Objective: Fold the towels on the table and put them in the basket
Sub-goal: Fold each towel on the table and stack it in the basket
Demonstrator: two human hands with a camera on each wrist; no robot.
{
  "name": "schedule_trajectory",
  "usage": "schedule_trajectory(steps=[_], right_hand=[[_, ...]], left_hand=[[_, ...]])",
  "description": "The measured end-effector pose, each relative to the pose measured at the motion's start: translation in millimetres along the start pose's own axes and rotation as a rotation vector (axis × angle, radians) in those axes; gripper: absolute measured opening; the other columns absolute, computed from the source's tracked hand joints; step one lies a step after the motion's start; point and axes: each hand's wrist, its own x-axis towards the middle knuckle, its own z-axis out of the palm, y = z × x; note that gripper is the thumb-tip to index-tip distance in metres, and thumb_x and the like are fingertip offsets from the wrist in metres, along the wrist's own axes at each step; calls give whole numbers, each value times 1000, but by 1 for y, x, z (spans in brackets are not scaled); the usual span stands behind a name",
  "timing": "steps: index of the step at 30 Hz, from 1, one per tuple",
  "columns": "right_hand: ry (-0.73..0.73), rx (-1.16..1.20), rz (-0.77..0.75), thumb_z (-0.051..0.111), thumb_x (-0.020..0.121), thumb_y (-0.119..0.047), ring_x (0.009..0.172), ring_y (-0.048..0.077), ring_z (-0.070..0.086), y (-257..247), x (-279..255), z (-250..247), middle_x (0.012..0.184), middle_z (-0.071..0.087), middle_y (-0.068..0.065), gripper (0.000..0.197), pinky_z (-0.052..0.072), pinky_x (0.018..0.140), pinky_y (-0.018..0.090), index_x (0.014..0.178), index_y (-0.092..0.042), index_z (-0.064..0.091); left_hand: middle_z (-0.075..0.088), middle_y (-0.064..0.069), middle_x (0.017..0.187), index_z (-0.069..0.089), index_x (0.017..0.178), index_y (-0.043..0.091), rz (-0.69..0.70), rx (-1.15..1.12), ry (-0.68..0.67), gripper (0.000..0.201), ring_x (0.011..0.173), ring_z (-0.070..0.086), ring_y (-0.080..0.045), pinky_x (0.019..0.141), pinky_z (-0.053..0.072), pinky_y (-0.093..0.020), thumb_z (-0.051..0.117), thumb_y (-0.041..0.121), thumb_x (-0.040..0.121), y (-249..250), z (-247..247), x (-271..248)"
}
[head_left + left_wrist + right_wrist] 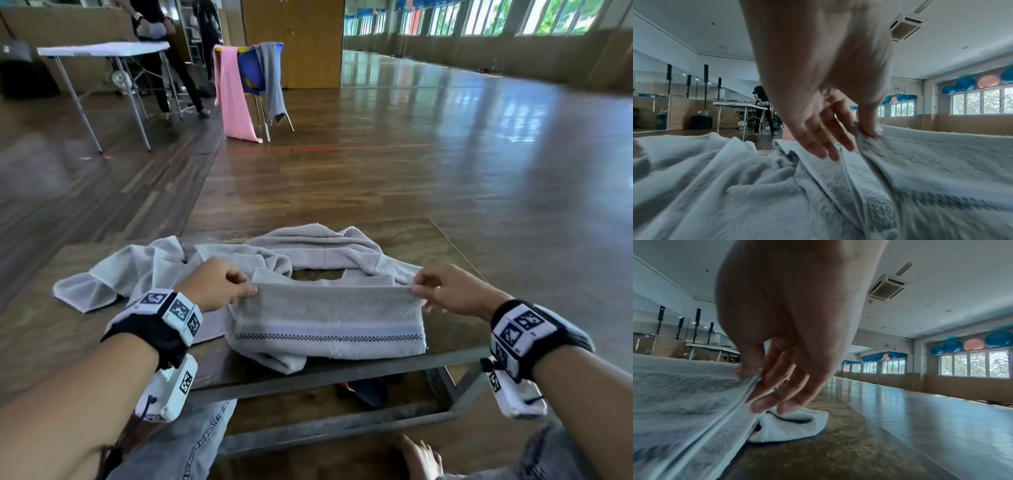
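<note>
We see a grey terry towel with a pale band and a dark checkered stripe (329,320) lying at the near edge of a low brown wooden table with a grey metal frame (342,371), its near part folded into a flat rectangle whose top edge is lifted between both hands. Our left hand (219,284) pinches the left corner of that raised edge between thumb and forefinger; in the left wrist view the thumb (869,125) presses down on the cloth while the other fingers (818,142) point downward, lying close together. Our right hand (452,291) pinches the right corner the same way, and the right wrist view shows the thumb (748,368) on top of the edge with the remaining fingers (777,395) loosely curved beneath. Behind the folded part, more pale grey towelling (308,251) lies rumpled across the tabletop; we cannot tell whether it is one towel or several. Farther off on the wooden floor, a blue chair (251,73) carries a long pink towel (233,99) and a hanging grey towel (274,82).
</note>
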Motion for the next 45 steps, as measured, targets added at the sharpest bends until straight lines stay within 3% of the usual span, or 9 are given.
schedule_trajectory(steps=[2,7,15,22,28,32,35,40,45], right_hand=[[96,-37,-34,68,97,-15,76,22,73,0,19,4,89,73,3,10,55,72,33,87,-15,71],[245,-117,14,68,94,-27,105,23,61,7,64,19,104,72,2,10,43,87,32,91,-20,75],[268,-123,-12,71,91,-26,104,19,62,22,86,45,97,72,-7,7,45,93,36,88,-21,74],[259,-113,-43,72,90,-22,103,15,57,19,79,43,95,68,-11,12,44,93,37,80,-28,68],[264,-135,-86,58,94,-16,84,17,59,7,67,44,90,66,-5,8,44,74,32,94,-19,65],[85,-165,-69,53,95,-9,54,16,43,6,46,40,61,49,-1,33,37,54,27,62,-12,50],[92,-172,-77,60,96,-16,55,16,47,6,32,23,62,58,0,30,37,49,20,67,-6,63],[283,-218,-119,70,89,-20,57,17,52,-8,21,-35,63,65,10,23,39,51,28,72,-5,70],[677,-106,-234,71,84,-17,66,7,59,-13,-3,-68,70,65,-18,15,43,62,23,78,-31,70]], left_hand=[[71,-9,67,74,73,1,-2,18,92,25,52,56,-6,54,42,-19,79,24,83,1,4,15],[74,-16,77,75,73,1,15,77,159,27,73,67,-28,64,46,-30,76,25,85,-4,16,50],[75,3,79,78,71,20,3,35,179,10,79,68,-15,74,51,-30,84,24,78,-25,38,74],[75,2,73,80,75,19,4,55,194,7,72,67,-10,60,44,-17,86,24,74,-22,35,74],[71,6,67,80,76,17,51,72,173,8,71,67,-13,66,48,-25,86,13,73,-4,27,60],[70,3,72,79,82,13,114,74,143,19,66,63,-8,60,44,-11,85,0,69,5,17,48],[71,-1,79,79,89,12,147,160,60,18,70,62,-10,59,42,-12,83,3,73,22,5,43],[73,0,82,79,90,13,230,225,41,13,67,62,-7,59,45,-18,79,5,79,74,-24,45],[73,-3,80,79,88,15,405,62,335,16,68,64,-15,66,54,-28,75,2,79,111,-29,36]])
